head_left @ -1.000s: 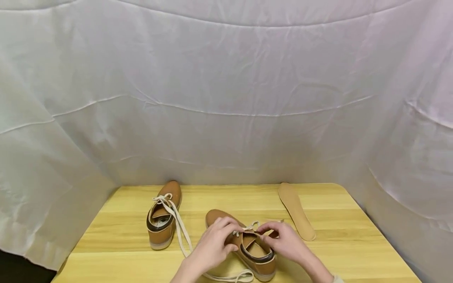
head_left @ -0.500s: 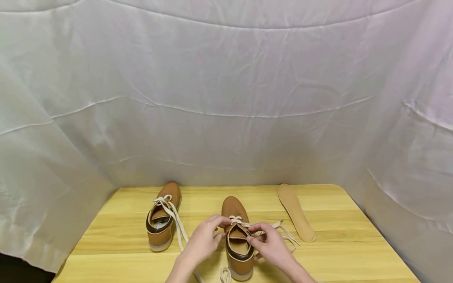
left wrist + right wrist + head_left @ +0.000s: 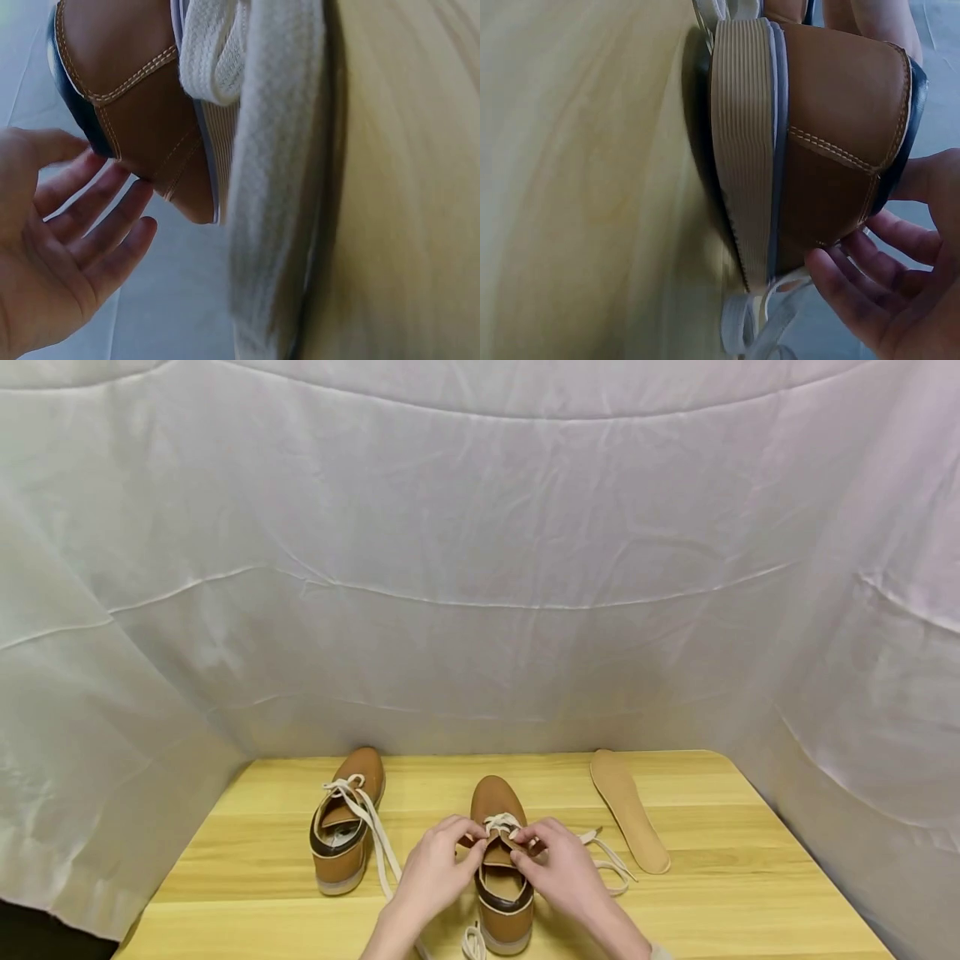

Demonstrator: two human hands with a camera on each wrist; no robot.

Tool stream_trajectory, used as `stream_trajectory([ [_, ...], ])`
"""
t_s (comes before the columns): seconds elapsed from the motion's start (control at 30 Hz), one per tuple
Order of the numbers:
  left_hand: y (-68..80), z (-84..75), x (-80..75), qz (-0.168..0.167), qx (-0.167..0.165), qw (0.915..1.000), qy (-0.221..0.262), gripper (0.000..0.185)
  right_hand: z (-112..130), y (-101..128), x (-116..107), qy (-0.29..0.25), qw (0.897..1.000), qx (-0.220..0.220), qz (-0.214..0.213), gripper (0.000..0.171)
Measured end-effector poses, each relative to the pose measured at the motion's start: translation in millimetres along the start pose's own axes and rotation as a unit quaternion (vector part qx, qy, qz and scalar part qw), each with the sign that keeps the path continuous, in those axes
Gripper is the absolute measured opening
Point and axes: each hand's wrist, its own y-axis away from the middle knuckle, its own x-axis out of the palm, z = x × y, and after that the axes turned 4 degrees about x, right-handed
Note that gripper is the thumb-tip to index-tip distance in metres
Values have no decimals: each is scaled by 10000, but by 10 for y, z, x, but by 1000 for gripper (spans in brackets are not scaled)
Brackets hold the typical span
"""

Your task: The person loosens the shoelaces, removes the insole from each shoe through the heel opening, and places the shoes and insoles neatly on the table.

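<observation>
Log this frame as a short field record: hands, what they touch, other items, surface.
left hand: fingertips on the laces at the tongue of the middle brown shoe
right hand: pinches the white laces of the same shoe
middle shoe pose: upright, toe pointing away, loose lace ends trailing to the right
second brown shoe: left of it, laces loose, untouched
insole: lies flat to the right, apart from both shoes
surface: wooden table
backdrop: white cloth

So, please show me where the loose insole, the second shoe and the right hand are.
insole (image 3: pixel 628 810), head view, middle of its length.
second shoe (image 3: pixel 362 768), head view, its toe.
right hand (image 3: pixel 561 870), head view, its back.
</observation>
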Motion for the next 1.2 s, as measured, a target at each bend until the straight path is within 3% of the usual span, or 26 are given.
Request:
stream_trajectory([
  [0.17, -13, -43, 7, -75, -113, 9999, -1, 14, 15, -27, 54, 538, 9976, -307, -319, 18],
  [0.4, -24, -80, 39, -348, -191, 9992, -32, 17, -17, -47, 68, 680, 9959, -343, -495, 19],
  [0.73, -20, -43, -17, -478, -162, 9986, 173, 22, -90, -91, -14, -318, 9991, -43, -288, 21],
  [1.2, -20, 12, -59, -412, -311, 9943, 928, 24, -156, -139, -95, -869, 9952, 371, -234, 19],
])
